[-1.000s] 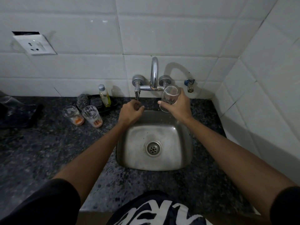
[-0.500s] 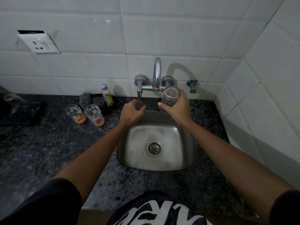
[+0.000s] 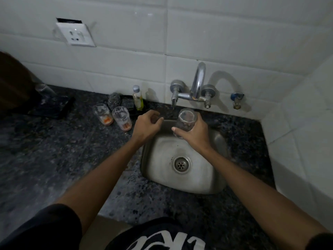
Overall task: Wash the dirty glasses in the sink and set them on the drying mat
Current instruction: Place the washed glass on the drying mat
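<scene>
My right hand (image 3: 195,134) grips a clear glass (image 3: 186,120), held upright over the back of the steel sink (image 3: 212,179), just below and right of the tap's left handle (image 3: 173,101). My left hand (image 3: 146,126) hovers at the sink's back left corner with its fingers curled and nothing in it. Two dirty glasses (image 3: 103,113) (image 3: 122,118) with orange residue stand on the counter to the left. A dark drying mat (image 3: 52,107) lies at the far left with a clear glass (image 3: 43,90) on it.
A chrome tap (image 3: 197,82) rises from the tiled wall above the sink. A small soap bottle (image 3: 137,98) and a steel scrubber (image 3: 114,101) sit on a dark tray behind the dirty glasses. A wall socket (image 3: 75,35) is up left. Speckled granite counter (image 3: 54,159) surrounds the sink.
The view has swung left and tilted down a little. My left hand has dropped slightly away from the tap handle. The glass stays in my right hand.
</scene>
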